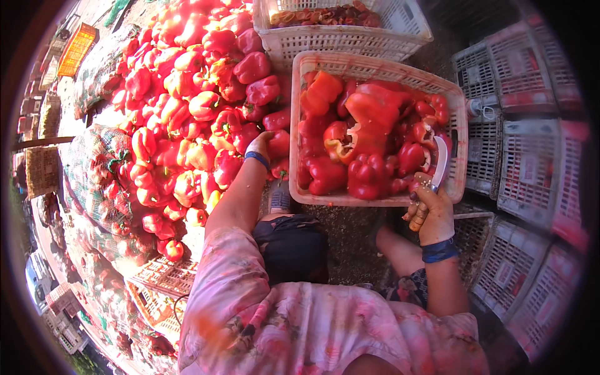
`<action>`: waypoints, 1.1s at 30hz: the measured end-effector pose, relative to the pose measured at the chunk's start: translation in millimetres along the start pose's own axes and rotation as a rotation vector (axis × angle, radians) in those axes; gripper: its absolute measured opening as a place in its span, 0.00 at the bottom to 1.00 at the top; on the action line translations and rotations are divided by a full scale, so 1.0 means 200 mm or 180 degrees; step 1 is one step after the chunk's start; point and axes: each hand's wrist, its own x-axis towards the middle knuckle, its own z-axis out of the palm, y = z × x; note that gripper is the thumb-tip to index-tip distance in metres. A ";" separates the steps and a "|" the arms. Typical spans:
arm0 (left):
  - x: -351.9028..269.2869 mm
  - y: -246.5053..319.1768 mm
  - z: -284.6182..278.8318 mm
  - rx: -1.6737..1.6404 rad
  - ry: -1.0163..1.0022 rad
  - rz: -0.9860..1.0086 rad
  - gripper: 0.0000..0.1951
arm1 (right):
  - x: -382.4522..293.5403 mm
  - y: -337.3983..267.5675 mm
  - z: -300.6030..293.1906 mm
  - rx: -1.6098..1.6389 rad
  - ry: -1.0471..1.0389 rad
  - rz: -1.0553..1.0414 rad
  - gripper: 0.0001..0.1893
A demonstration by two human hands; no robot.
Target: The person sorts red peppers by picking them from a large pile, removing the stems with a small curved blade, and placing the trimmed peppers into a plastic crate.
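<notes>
My left hand (260, 146) is at the right edge of a big heap of red bell peppers (187, 103), its fingers around a red bell pepper (280, 143) beside the crate wall. Part of that grip is hidden. In my right hand (430, 206) is a knife with a curved blade (440, 161), pointing up and away from me. Pale seeds stick to my fingers. Before me stands a white plastic crate (296, 117) holding red peppers, some cut open (340, 143) with pale flesh showing. The right hand hovers over its near right corner.
Behind the crate, another white crate (323, 44) holds pepper scraps (328, 16). Stacked crates (527, 159) line the right side. Filled mesh sacks (96, 173) flank the heap on the left, with a slatted crate (159, 281) nearer me. An orange crate (77, 49) lies farther off.
</notes>
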 end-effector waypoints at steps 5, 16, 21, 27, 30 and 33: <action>-0.79 0.29 0.16 0.0684 -0.0098 0.1238 0.25 | -0.08 0.02 -0.03 0.0148 -0.0177 -0.0008 0.16; -2.12 0.31 0.84 0.2192 -0.2968 0.2990 0.52 | -0.24 -0.20 0.19 0.0813 -0.1484 0.0027 0.25; -2.28 0.14 1.06 0.1623 -0.2903 0.2284 0.51 | -0.15 -0.20 0.03 0.1251 -0.1481 -0.0529 0.28; -2.22 -0.03 1.16 0.0536 -0.3563 0.1917 0.48 | 0.19 -0.08 -0.05 0.0612 -0.1177 -0.2298 0.21; -2.16 -0.08 1.20 0.0144 -0.3382 0.1638 0.46 | 0.23 -0.07 -0.05 0.0021 -0.0375 -0.2742 0.17; -2.11 -0.05 1.21 0.0714 -0.2807 0.2469 0.44 | 0.11 -0.24 -0.08 -0.1394 0.0760 -0.3341 0.13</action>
